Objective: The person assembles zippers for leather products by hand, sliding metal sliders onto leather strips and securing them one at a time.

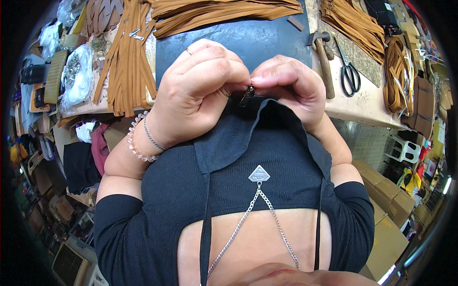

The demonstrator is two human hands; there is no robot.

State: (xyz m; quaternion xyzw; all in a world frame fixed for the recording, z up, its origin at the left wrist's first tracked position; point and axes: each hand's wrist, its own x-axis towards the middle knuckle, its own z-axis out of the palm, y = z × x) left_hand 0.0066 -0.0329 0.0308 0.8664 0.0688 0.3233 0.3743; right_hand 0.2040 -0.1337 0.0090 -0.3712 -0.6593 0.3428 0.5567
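My left hand (200, 86) and my right hand (291, 83) meet in front of my chest, fingertips together in a pinch. Between them hangs a small dark metal zipper slider (246, 97), partly covered by my fingers; whether a zipper tape runs through it cannot be made out. Just below the hands lies the upper edge of the black apron (222, 138) that I wear. On the table beyond, brown zipper strips (125, 62) lie in a bundle left of my hands, with a few loose silver zipper sliders (137, 35) on top.
A dark blue mat (191, 50) covers the table's middle, with another zipper bundle (224, 16) across its far side. To the right lie a hammer (324, 64), black-handled scissors (350, 78) and more brown bundles (353, 24). A white stool (404, 148) and cardboard boxes (386, 190) stand lower right.
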